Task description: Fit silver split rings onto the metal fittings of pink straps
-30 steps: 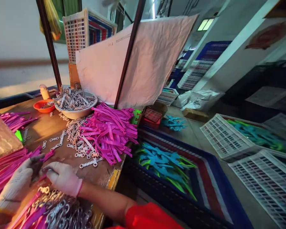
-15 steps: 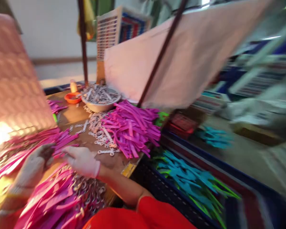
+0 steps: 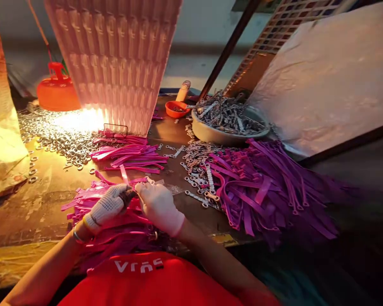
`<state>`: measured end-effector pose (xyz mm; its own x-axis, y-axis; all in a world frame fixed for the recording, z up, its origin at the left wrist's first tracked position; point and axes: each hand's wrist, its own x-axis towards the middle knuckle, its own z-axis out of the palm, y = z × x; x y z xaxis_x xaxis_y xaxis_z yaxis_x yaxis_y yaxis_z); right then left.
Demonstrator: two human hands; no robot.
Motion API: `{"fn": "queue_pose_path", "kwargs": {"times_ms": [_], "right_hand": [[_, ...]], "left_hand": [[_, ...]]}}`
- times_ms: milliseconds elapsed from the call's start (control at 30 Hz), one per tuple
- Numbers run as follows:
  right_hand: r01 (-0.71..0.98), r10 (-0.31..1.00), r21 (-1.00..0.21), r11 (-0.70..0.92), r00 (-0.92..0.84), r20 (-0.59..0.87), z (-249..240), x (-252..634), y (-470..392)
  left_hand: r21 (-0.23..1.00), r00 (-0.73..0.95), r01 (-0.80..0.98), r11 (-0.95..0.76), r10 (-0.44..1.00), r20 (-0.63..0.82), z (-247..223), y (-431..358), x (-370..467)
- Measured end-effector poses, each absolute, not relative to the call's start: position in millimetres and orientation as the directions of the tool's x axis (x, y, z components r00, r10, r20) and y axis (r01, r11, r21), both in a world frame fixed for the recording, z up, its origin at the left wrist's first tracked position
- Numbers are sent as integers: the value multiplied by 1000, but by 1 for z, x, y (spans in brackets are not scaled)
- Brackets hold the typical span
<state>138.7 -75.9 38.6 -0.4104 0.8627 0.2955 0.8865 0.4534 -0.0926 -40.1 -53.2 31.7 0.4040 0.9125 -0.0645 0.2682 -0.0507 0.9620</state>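
My left hand [image 3: 110, 204], in a dotted white glove with dark fingertips, is closed above a pile of pink straps [image 3: 92, 193]. Right beside it my right hand [image 3: 158, 206], in a plain white glove, pinches at the end of a pink strap [image 3: 124, 175] that sticks up between the hands. The fingertips of both hands nearly meet, and the part between them is hidden. Behind them lies a bundle of pink straps [image 3: 137, 157]. To the right, metal links [image 3: 194, 165] lie beside a large heap of purple straps [image 3: 252, 191].
An orange lamp [image 3: 58, 91] shines on many metal rings [image 3: 73, 148] at the left. A corrugated pink sheet [image 3: 121, 55] stands behind. A basin [image 3: 217, 134] of metal links and a small orange bowl [image 3: 175, 109] are at the back. Slanting dark poles [image 3: 226, 51] stand near.
The view has swung left, bringing the lamp and rings into sight. My hands now appear nearer the middle, closer together, with a strap standing up between them.
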Motion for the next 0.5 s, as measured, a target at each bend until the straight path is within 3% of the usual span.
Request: {"fn": "queue_pose_path", "kwargs": {"times_ms": [100,233,367,500], "right_hand": [[863,835,-88,498,-449,318,34,134,-86],[835,786,-71,546,-482,387,28,130,-90],[833,737,26,553,-504,450,20,130,-89],[811,718,58,583,-547,431,14,135,-88]], "left_hand": [[899,324,397,-187,944,53,32,-71,-45],[846,278,494,-198,959,62,27,-86,-47],[762,347,576,-296,932,99,23,-83,-50],[828,488,480,-290,873,22,24,-70,-55]]}}
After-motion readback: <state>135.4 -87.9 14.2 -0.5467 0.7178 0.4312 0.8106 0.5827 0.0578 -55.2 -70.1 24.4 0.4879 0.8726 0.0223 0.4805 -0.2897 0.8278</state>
